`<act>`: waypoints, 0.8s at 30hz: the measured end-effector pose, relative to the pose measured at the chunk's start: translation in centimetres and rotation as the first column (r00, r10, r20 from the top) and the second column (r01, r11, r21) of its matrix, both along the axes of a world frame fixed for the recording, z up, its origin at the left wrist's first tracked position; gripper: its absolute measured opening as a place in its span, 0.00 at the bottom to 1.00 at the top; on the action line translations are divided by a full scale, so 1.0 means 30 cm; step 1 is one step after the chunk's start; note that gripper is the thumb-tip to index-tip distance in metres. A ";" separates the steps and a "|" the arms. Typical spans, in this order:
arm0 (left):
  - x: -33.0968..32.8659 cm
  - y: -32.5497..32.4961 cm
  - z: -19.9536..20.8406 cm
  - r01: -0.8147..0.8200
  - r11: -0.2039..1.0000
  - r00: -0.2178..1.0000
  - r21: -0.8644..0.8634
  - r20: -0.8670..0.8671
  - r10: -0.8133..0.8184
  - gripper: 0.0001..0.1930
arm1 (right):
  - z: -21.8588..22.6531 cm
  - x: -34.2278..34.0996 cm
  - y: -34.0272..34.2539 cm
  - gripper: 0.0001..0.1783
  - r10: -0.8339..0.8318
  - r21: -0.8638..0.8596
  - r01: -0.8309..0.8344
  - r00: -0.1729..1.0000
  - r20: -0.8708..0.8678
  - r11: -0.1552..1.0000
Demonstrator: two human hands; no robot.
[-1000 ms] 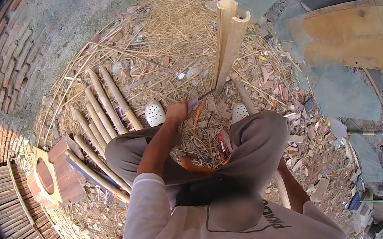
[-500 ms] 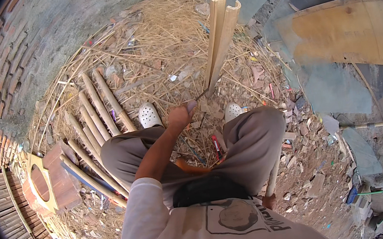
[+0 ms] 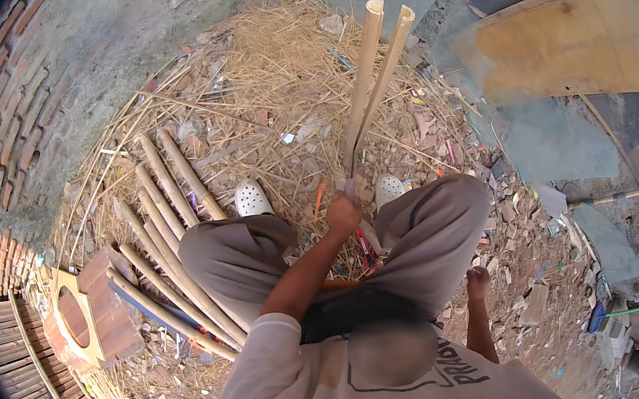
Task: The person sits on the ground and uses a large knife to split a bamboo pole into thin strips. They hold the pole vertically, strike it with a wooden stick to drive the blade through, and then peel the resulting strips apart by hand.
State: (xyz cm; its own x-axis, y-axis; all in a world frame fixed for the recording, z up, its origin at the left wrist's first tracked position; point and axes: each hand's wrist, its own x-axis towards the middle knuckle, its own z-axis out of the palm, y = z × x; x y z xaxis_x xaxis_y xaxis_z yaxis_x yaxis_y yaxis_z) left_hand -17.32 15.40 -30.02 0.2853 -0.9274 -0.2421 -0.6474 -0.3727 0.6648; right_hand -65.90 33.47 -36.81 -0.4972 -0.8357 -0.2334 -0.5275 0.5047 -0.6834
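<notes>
Bamboo (image 3: 362,79) forked in 2 stands upper centre, a knife (image 3: 349,186) at its base. The left hand (image 3: 343,212) grips the knife's handle mid-frame; whether the right hand (image 3: 477,283), lower right, is closed, I cannot tell.

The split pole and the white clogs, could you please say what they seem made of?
The split pole looks like bamboo, smooth and pale tan, judging by its thin, curved, hollow halves. The white clogs look like matte plastic or foam, with round moulded holes; which, I cannot tell.
</notes>
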 end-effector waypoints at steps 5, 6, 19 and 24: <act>-0.023 0.040 -0.056 -0.050 0.997 0.999 -0.055 -0.005 0.049 0.21 | 1.087 0.570 -0.720 0.15 0.331 -0.647 -0.134 0.924 0.192 0.751; -0.028 0.036 -0.045 -0.045 0.997 0.999 -0.055 -0.007 0.045 0.21 | 1.202 0.667 -0.783 0.14 0.427 -0.685 -0.220 0.892 0.146 0.694; 0.055 0.016 0.031 0.119 0.989 0.993 0.092 -0.019 -0.118 0.32 | 1.181 1.347 -1.350 0.32 0.816 -0.818 -0.372 0.547 0.188 0.438; 0.185 -0.147 0.507 -0.081 0.937 0.993 -0.339 0.057 0.106 0.39 | 1.222 1.382 -1.347 0.20 0.788 -0.749 -0.480 0.609 0.090 0.457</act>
State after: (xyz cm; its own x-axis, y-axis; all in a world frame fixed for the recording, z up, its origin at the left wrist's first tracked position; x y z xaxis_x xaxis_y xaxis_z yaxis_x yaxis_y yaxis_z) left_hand -11.78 10.99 -14.80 0.3794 -0.9194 0.1035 -0.6718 -0.1969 0.7140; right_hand -24.43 -6.95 -0.16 0.2452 -0.8698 0.4281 -0.1323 -0.4675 -0.8741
